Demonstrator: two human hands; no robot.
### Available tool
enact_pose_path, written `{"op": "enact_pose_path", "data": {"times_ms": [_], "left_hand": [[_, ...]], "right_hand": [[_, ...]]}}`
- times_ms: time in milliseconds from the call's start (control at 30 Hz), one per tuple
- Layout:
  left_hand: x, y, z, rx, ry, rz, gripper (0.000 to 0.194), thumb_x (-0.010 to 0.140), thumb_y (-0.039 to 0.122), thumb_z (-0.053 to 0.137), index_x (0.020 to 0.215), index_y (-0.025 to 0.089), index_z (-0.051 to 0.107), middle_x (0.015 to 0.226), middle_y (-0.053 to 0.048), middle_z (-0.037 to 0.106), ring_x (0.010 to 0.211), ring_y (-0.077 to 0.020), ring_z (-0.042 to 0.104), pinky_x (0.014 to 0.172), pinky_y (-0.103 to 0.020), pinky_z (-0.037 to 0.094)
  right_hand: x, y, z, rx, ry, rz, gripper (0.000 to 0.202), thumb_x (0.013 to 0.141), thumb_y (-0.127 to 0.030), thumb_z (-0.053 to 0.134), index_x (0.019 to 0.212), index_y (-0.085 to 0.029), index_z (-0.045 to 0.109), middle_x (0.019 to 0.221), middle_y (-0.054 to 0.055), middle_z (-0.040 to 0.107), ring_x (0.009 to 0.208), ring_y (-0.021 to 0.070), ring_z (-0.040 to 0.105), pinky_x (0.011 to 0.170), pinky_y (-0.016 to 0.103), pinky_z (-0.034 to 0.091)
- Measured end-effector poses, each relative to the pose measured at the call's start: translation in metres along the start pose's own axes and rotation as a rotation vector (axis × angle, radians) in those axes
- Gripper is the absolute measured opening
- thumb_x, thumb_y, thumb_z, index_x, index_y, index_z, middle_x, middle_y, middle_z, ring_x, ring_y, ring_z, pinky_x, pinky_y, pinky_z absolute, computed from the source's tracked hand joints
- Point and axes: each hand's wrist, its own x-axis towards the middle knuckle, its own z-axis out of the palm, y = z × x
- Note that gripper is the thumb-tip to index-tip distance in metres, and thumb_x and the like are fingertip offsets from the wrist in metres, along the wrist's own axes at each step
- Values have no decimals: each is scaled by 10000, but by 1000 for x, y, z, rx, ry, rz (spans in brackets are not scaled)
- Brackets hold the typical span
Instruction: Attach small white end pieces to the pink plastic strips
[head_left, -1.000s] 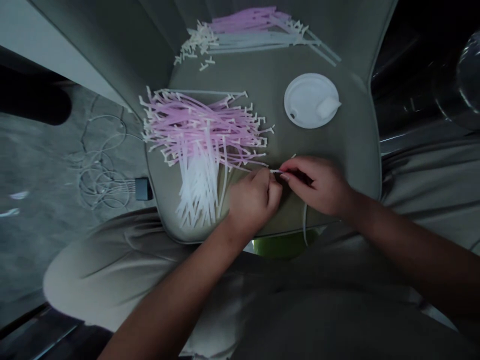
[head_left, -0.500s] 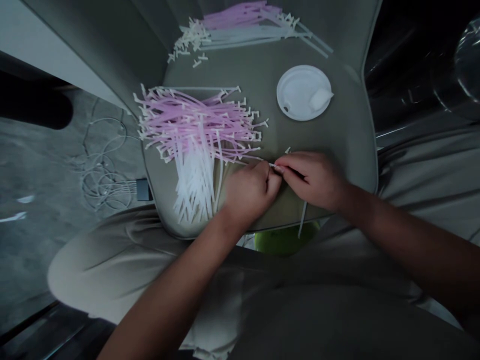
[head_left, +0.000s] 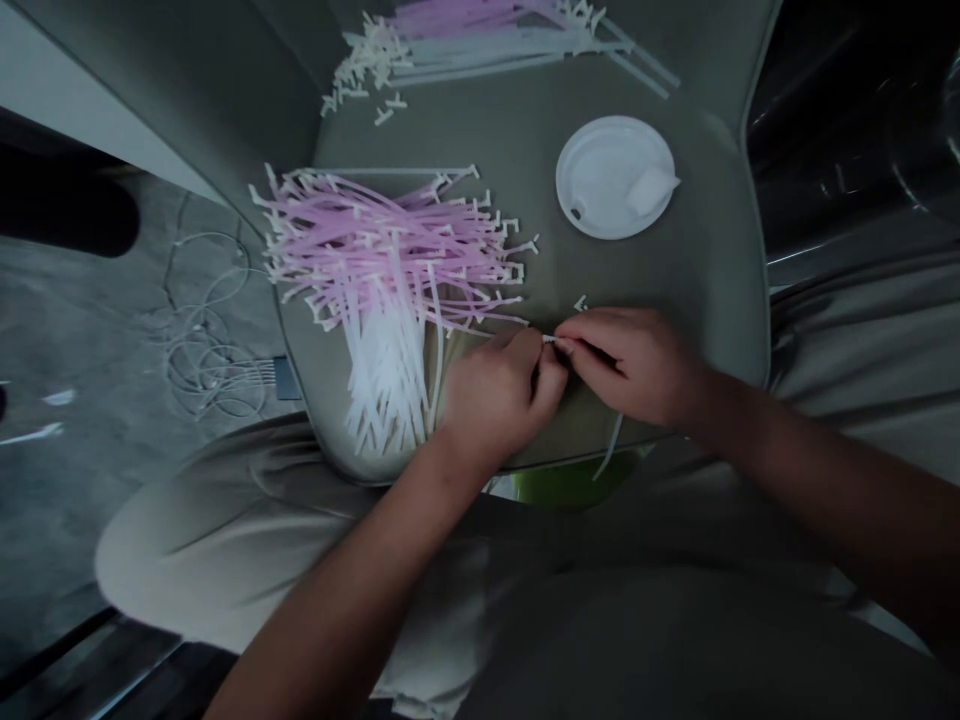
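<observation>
Over the front of the grey seat (head_left: 705, 300), my left hand (head_left: 506, 385) is closed, pinching a small white connector (head_left: 550, 339) at its fingertips. From the other side my right hand (head_left: 634, 360) grips the same piece between thumb and forefinger. A thin white tube (head_left: 609, 448) hangs down below my right hand; its upper end is hidden. Just beyond the right fingertips lies a loose white connector (head_left: 580, 303). A heap of pink tubes (head_left: 405, 235) with white end pieces sits left of my hands, with white tubes (head_left: 386, 370) fanned across its front.
A round white lid (head_left: 604, 185) holds a small white piece. More pink and white tubes (head_left: 487, 50) and loose connectors (head_left: 371, 55) lie at the back of the seat. Tangled cables (head_left: 206, 350) are on the floor at left; something green (head_left: 566, 485) shows below the seat edge.
The view has shifted slightly. Both hands remain together at the connector, the left turned a little. The tube hanging under the right hand now curves more.
</observation>
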Motion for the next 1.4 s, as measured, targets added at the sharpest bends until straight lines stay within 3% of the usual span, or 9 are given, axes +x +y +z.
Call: {"op": "enact_pose_path", "data": {"times_ms": [367,600,1400], "left_hand": [[-2,-1,5,131,-16,31,278,950,275,340,800,179,553,715,-59,622,583,-171,529,536,-318,233],[0,-1,5,191,-58,67,279,945,253,323,810,173,554,727,-77,633,605,-195,561,527,-323,259],[0,1,15,305,-29,100,318,969,286,323,807,158,564,745,-82,649,624,-175,600,497,-277,299]], "right_hand": [[1,-1,-1,-17,-29,6,243,942,-215,442,824,-174,651,767,46,656,716,152,554,681,285,375],[0,0,0,-58,-62,20,257,937,-207,430,789,-173,637,759,51,646,716,158,556,674,292,362],[-2,5,0,-87,-67,-55,234,926,-158,438,815,-158,645,775,65,658,733,172,592,683,295,407]]}}
